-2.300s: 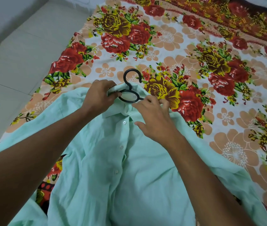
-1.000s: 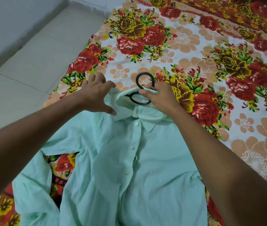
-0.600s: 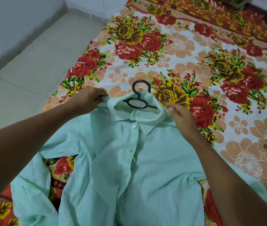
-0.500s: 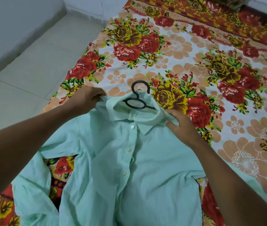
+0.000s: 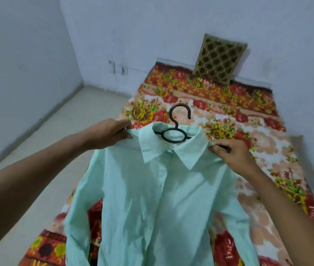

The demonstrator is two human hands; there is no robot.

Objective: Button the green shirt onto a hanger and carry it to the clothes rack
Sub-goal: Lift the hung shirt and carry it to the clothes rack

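Green shirt [image 5: 158,198] held above floral bedspread [image 5: 257,150].

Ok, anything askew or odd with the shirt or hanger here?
Nothing stands out. The shirt hangs on the hanger, placket closed, collar even, hook upright. The left hand and right hand each pinch a shoulder. Only ordinary creases show.

floral bedsheet [image 5: 263,150], patterned cushion [image 5: 218,59], tiled floor [image 5: 56,150]
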